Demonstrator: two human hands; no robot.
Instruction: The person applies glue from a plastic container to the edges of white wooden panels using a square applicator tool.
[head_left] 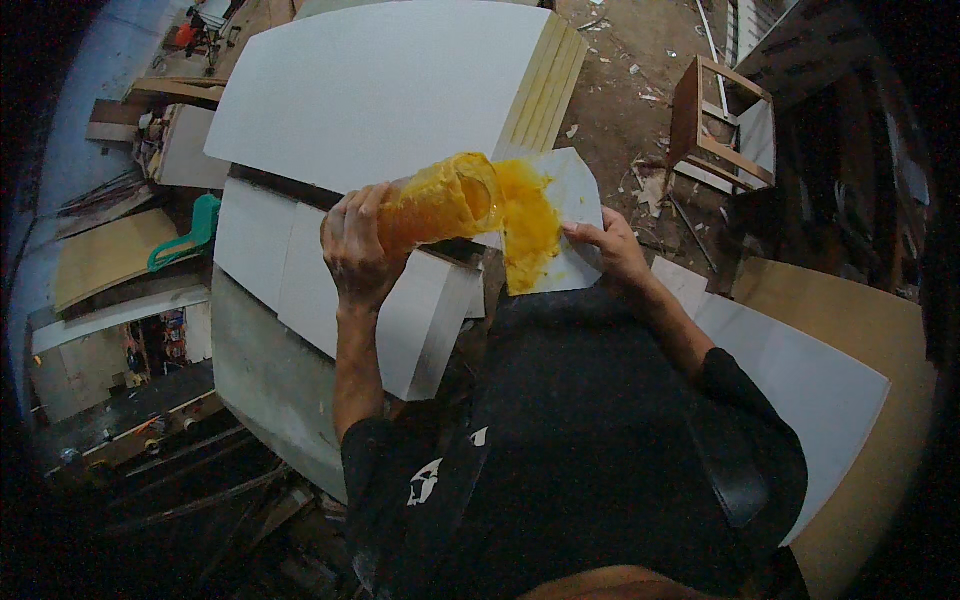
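Note:
My left hand (pixel 358 245) is wrapped round an orange-yellow container (pixel 432 205), like a cut-off plastic bottle, coated with yellow, glue-like stuff. It lies tilted almost on its side, its open mouth toward the right. That mouth meets the left edge of a small white panel (pixel 580 190), or comes very close; I cannot tell which. A thick yellow smear (pixel 532 225) covers the panel's left part. My right hand (pixel 608 250) grips the panel by its right edge, thumb on top and the other fingers mostly hidden underneath.
A stack of large white boards with yellowish edges (pixel 380 80) lies ahead. More white panels (pixel 420 320) are stacked beneath my left arm. A wooden frame (pixel 725 125) stands on the littered floor (pixel 625 70). White and brown sheets (pixel 800 375) lie at my right, a green bent strip (pixel 190 235) at left.

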